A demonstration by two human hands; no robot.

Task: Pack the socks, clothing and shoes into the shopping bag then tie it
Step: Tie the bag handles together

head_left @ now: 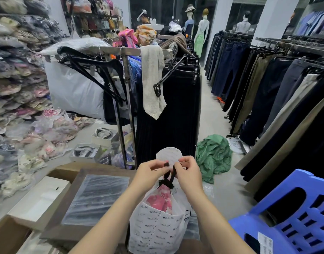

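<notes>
Both forearms are extended forward and upward from the bottom edge, converging over the shopping bag (157, 226), with the wrists bent slightly inward. The left hand (150, 171) is curled, its fingers drawn together in a pinch on the black ribbon (169, 177) and the white upper flap of the bag; a dark fingernail is seen at the pinch. The right hand (188, 171) is likewise closed in a pinch on the ribbon's other strand, just beside the left hand, the two nearly touching. Directly below the hands, the neck of the bag is gathered where the ribbon is knotted. The bag is held upright beneath the hands, and pink clothing (160, 198) is seen through its translucent printed wall. To the left of the hands a flat dark package (97, 198) is laid on cardboard boxes. To the right of the hands a blue plastic stool (293, 217) is seen, and beyond the right hand a green garment (212, 154) is crumpled on the floor.
</notes>
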